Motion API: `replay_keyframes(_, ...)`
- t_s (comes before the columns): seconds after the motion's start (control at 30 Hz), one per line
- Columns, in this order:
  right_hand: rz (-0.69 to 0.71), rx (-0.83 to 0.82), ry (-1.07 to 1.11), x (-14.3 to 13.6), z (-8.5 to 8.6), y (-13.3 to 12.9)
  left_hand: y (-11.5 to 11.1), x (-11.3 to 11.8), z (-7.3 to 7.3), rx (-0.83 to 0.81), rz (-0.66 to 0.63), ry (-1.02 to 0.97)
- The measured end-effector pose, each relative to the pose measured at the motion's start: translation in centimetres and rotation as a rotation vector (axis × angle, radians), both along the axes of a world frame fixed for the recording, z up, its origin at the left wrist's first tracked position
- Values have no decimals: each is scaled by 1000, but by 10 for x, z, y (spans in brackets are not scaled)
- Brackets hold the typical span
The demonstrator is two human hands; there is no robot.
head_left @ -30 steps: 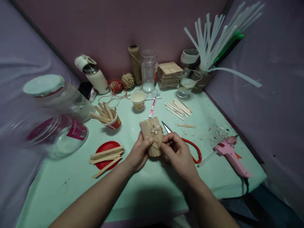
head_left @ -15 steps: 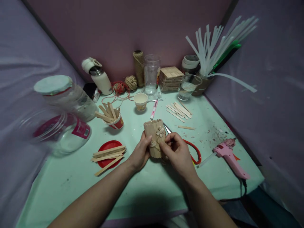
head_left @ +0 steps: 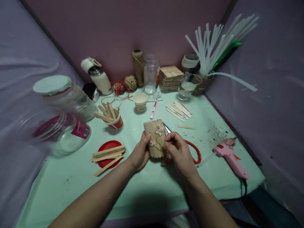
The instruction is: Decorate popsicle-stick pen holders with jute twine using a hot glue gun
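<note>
My left hand (head_left: 140,152) is closed around the left side of a craft-stick holder (head_left: 155,133), a tilted piece of upright wooden sticks with scalloped edges. Small pale flowers and a thin curling stem decorate its front. At its right edge my right hand (head_left: 179,152) has thumb and forefinger pinched together; whatever is between them is too small to make out. Some twine (head_left: 165,159) shows beneath the holder. Red-handled scissors (head_left: 196,152) lie behind my right hand, partly hidden by it.
A pink glue gun (head_left: 231,158) lies at right. Craft sticks rest on a red lid (head_left: 102,147) and stand in a paper cup (head_left: 116,123) at left. A pink cutter (head_left: 154,109), loose sticks (head_left: 179,110), an open cup (head_left: 140,103) and clear jars (head_left: 78,101) stand around.
My right thumb and fingers have shifted slightly right, off the front of the craft-stick holder to its edge, uncovering more of the stem. The left hand keeps its hold.
</note>
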State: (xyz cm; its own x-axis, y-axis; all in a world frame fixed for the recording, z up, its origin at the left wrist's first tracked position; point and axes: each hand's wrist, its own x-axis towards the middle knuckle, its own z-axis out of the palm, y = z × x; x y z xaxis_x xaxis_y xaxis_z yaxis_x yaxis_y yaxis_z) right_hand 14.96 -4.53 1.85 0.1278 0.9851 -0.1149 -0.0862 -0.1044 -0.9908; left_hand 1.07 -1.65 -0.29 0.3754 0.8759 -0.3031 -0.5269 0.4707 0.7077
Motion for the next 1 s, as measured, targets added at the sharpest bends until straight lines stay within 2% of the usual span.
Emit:
replay_keyframes(0.37, -74, 20, -133, -7, -11, 2, -2, 0, 1, 102, 21, 27)
replay_keyframes(0.63, -13, 89, -165, -2, -3, -1, -1, -3, 1, 61, 6, 66)
replay_keyframes(0.73, -19, 241, -263, 0, -1, -4, -1, -4, 3, 69, 3, 76)
replay_keyframes(0.9, -161, 657, -654, -3, -8, -8, -1, -5, 4, 50, -1, 86)
replay_keyframes(1.0, -176, 780, -808, -5, -11, -9, -1, -4, 5, 43, 12, 97)
